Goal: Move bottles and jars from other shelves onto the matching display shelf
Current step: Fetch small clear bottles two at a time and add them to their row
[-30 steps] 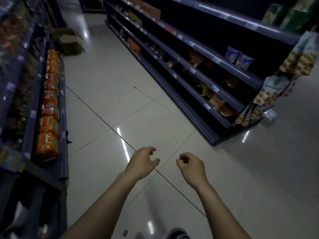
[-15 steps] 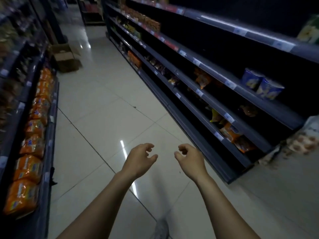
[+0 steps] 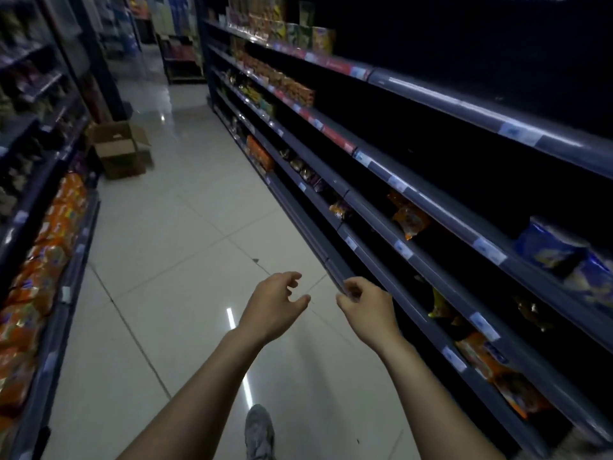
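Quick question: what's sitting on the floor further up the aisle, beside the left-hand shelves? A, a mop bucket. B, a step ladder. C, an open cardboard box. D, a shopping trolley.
C: an open cardboard box, flaps up, stands on the tiled floor close beside the left shelves; no trolley, ladder or bucket is in view.

the floor tiles [image 3: 185, 260] are smooth and glossy. the shelves [image 3: 431, 94] look like painted metal, almost matt. the box [image 3: 121, 151] is matt cardboard. the orange packets [image 3: 49, 247] are shiny plastic. the shoe [image 3: 260, 429] looks like grey cloth.
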`<state>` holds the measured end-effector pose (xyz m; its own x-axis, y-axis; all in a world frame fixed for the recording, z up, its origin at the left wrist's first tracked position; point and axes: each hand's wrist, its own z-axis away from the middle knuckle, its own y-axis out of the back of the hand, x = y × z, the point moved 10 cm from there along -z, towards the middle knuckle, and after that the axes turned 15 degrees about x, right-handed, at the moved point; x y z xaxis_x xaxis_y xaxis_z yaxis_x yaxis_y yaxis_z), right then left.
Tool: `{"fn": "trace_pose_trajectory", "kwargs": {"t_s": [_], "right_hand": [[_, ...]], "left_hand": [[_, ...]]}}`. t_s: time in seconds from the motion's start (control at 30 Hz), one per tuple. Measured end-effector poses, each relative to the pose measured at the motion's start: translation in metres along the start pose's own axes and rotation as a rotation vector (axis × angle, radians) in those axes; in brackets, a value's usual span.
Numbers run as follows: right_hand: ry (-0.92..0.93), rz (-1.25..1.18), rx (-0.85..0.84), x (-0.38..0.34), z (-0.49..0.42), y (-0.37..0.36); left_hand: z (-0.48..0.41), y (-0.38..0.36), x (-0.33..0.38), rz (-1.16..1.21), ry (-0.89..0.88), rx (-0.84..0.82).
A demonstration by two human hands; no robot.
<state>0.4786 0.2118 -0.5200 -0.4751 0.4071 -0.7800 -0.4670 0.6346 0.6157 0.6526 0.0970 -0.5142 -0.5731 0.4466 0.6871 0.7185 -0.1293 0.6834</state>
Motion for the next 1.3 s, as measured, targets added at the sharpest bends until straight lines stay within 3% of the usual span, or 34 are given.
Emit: {"fn": "trace_pose_trajectory", "kwargs": {"t_s": [0.3,0.87,1.3], "right_hand": [[-0.008,0.009,0.172,-0.070,-0.213,-0.007],[0.177,0.111,0.610,-0.164,-0.566,0.100],[0.373,0.096,0.844,-0.262,-0.700,0.177]], "left_hand": [[-0.252,-0.036,0.022,0.101,-0.125,-0.018],[-0.611,-0.099,0.229,0.274,-0.530,0.098],[-0.773,-0.086,0.384,0.463,-0.710,0.264]]}}
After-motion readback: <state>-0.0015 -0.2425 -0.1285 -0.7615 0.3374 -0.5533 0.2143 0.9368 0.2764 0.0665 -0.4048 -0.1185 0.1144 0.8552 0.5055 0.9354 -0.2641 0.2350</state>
